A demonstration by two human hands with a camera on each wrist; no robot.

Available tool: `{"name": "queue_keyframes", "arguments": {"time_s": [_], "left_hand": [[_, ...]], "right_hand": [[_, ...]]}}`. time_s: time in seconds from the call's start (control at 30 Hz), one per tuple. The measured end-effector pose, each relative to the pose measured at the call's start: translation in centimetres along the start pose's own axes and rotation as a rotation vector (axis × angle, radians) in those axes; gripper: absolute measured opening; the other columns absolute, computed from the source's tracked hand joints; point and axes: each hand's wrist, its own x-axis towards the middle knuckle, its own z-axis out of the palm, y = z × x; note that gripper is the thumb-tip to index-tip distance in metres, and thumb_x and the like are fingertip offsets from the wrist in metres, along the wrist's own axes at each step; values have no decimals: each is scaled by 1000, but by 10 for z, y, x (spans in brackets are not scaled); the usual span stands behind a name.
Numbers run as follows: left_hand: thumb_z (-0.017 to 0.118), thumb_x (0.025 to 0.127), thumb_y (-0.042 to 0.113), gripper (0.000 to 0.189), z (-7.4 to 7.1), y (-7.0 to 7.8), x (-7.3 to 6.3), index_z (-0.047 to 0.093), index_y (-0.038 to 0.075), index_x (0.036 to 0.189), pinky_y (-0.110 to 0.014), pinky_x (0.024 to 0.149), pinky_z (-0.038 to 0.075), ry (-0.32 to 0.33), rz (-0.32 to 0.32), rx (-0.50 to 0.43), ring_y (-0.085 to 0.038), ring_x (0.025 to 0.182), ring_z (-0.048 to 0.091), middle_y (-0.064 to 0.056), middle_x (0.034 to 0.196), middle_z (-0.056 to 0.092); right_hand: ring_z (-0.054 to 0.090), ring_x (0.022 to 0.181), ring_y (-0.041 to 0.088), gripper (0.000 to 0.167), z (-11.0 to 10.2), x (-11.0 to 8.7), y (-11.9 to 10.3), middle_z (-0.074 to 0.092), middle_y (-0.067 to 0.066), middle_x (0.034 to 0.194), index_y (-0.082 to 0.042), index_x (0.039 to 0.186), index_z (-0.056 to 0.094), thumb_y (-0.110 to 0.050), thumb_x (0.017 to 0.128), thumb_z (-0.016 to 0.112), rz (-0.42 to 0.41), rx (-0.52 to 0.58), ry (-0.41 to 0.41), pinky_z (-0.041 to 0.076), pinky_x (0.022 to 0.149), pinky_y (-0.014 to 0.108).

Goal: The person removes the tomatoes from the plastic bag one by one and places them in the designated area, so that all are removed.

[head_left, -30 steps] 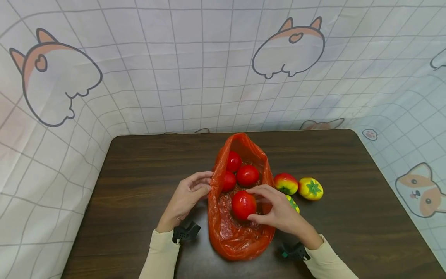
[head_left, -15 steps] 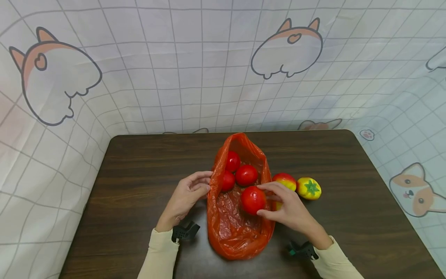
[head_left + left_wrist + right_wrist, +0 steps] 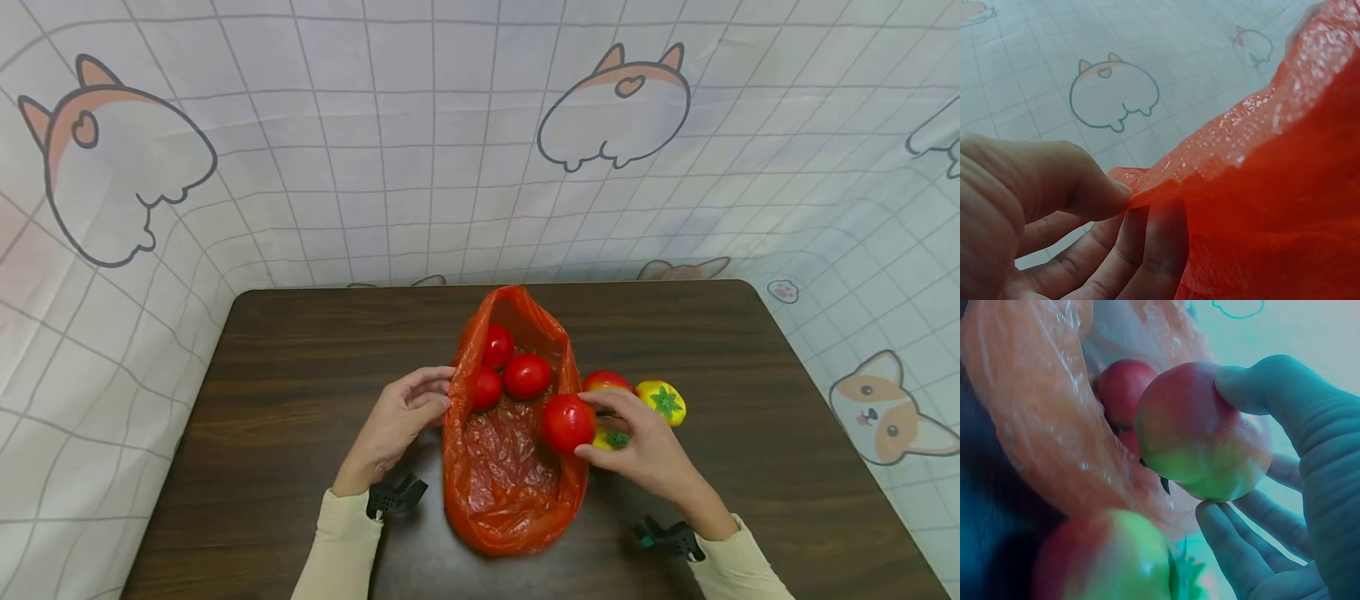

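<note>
An orange-red plastic bag (image 3: 517, 546) lies with its mouth wide on the table. My left hand (image 3: 397, 425) pinches its left rim between thumb and fingers, the thumb (image 3: 1094, 184) on top in the left wrist view. My right hand (image 3: 645, 446) holds a round red tomato (image 3: 567, 423) by thumb and fingertips over the bag's right rim. In the right wrist view this tomato (image 3: 1200, 434) fades to yellow-green near its green leaves. Several other red tomatoes (image 3: 527, 376) sit inside the bag's far part.
To the right of the bag lie more red-and-yellow tomatoes, one (image 3: 662, 402) with its green star up and one (image 3: 606, 381) beside it; another is partly behind my right hand. The dark wooden table (image 3: 315, 333) meets a printed cloth (image 3: 337, 150) at the back.
My right hand has moved right with the tomato, from over the middle of the bag to its right rim. The left hand has stayed at the left rim.
</note>
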Motion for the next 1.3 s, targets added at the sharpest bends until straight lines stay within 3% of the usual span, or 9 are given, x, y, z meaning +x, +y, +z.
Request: {"name": "queue_keyframes", "arguments": {"time_s": [0.3,0.5,0.73,0.97,1.3], "left_hand": [[67,100,13,45,0,1,0,56,9,144,-27,89,62,2,-18,-17,-11,106,70,-18,130,61],[67,100,16,46,-1,1,-1,55,10,144,-28,91,62,-6,-15,-2,-12,108,71,-20,133,61],[67,100,15,45,-1,0,-2,56,11,144,-28,90,62,-4,-15,-6,-12,107,71,-20,132,61],[68,100,16,46,0,0,-1,56,11,144,-28,89,62,2,-21,3,-11,106,71,-17,130,62],[66,100,15,46,0,1,-1,55,10,144,-30,91,62,1,-25,7,-13,107,71,-18,130,61]], "right_hand": [[60,113,-6,62,-15,-10,6,66,2,128,-18,133,64,-18,78,92,28,-33,72,62,91,37],[61,108,-7,63,-22,-16,9,68,4,125,-17,133,65,-16,76,93,47,-88,118,62,88,27],[60,109,-10,63,-29,-22,9,68,4,125,-16,132,65,-16,76,93,69,-100,157,62,87,26],[57,109,-15,65,-37,-26,11,66,3,127,-16,133,65,-14,75,93,86,-107,186,55,86,9],[54,113,-18,65,-46,-38,17,65,5,131,-19,135,64,-14,77,92,109,-122,218,53,87,6]]}}
